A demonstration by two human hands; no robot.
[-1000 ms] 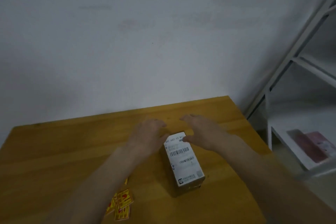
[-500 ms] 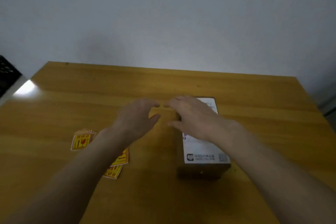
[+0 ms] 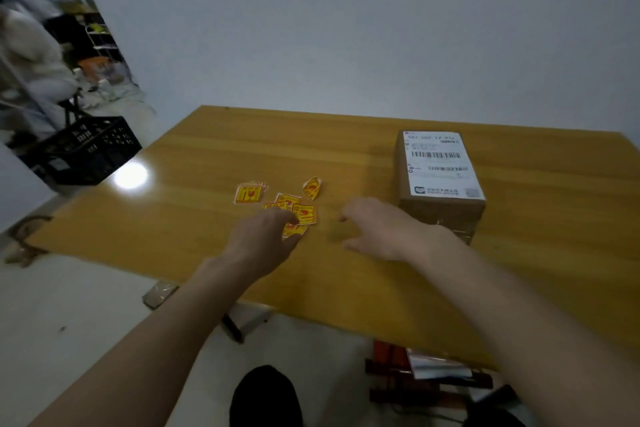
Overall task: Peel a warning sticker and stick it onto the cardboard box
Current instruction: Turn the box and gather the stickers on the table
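A brown cardboard box (image 3: pixel 440 211) with a white shipping label (image 3: pixel 440 165) on top stands on the wooden table (image 3: pixel 207 156), right of centre. Several yellow-and-red warning stickers (image 3: pixel 304 213) lie scattered left of the box, with a small stack (image 3: pixel 248 193) further left and one curled sticker (image 3: pixel 311 188) behind. My left hand (image 3: pixel 263 241) hovers over the nearest stickers, fingers apart, covering some of them. My right hand (image 3: pixel 381 229) is open just left of the box's front corner, holding nothing.
A black plastic crate (image 3: pixel 81 151) sits on the floor off the table's far left corner. Red and silver items (image 3: pixel 426 367) lie under the table's near edge. A person in white (image 3: pixel 31 55) is at the far left. A white wall rises behind the table.
Both hands have left the box and moved left toward the stickers. The view has swung left, so the box now sits to the right.
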